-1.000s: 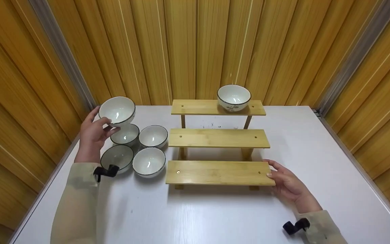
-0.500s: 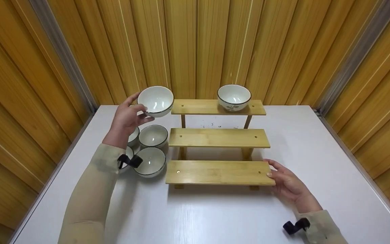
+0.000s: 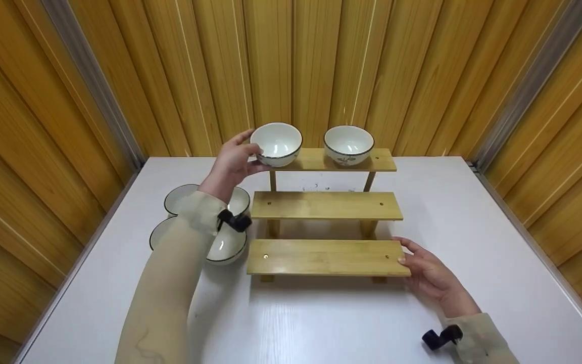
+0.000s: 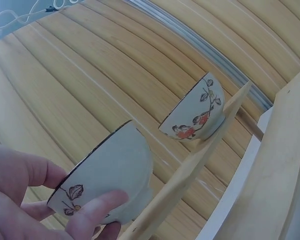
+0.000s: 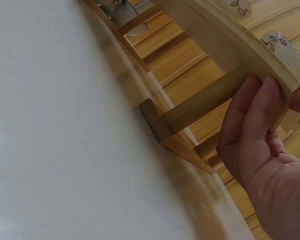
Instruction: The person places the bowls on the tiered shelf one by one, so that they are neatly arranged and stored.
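Note:
My left hand [image 3: 234,161] grips a white bowl [image 3: 277,144] with a dark rim, thumb at the rim and fingers under its side. That bowl is at the left end of the top board [image 3: 311,161] of a three-step wooden shelf; in the left wrist view its foot is right at the board's edge. A second bowl [image 3: 349,145], with a flower pattern [image 4: 192,131], stands on the same board to the right. My right hand [image 3: 433,275] pinches the right end of the lowest board [image 3: 326,258], with fingers [image 5: 262,100] beneath it in the right wrist view.
Several more bowls [image 3: 228,247] are grouped on the white table [image 3: 321,323] left of the shelf, partly hidden by my left forearm. The middle board [image 3: 326,206] has nothing on it. Wood-slat walls [image 3: 311,65] enclose the back and sides.
My left hand has carried its bowl rightward from above the grouped bowls to the top board's left end. The right hand and shelf have stayed put.

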A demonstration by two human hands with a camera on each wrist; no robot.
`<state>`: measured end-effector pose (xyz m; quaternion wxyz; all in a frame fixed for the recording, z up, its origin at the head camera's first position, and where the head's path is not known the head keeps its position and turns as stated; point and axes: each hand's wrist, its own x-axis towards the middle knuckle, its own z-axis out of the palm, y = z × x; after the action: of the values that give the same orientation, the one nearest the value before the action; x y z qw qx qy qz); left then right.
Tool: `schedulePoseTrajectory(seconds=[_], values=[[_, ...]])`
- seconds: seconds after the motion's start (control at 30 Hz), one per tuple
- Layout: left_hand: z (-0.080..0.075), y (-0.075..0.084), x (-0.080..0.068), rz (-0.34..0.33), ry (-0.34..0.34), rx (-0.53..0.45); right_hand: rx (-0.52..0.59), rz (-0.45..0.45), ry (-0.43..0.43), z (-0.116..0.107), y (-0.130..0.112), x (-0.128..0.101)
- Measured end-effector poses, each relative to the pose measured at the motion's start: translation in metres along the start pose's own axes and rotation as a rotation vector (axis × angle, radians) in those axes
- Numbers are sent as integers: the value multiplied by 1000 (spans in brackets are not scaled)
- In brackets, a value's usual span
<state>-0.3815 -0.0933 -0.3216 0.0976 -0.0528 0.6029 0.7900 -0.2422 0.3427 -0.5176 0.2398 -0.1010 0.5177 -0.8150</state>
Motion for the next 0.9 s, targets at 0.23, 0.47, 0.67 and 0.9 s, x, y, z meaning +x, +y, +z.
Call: schedulePoseTrajectory(seconds=[0.23,0.47,0.67,0.9], values=[[22,-6,11,-8,-19,-7,-9,14,11,1,-1,0],[35,-13,18,-9,-48,-7,-10,21,13,1,-1,-2],[42,-16,20,-9,-43,11,-5,11,11,3,-1,-2],[39,-16,21,-23,-51,30,18,1,-16,2,0,0]])
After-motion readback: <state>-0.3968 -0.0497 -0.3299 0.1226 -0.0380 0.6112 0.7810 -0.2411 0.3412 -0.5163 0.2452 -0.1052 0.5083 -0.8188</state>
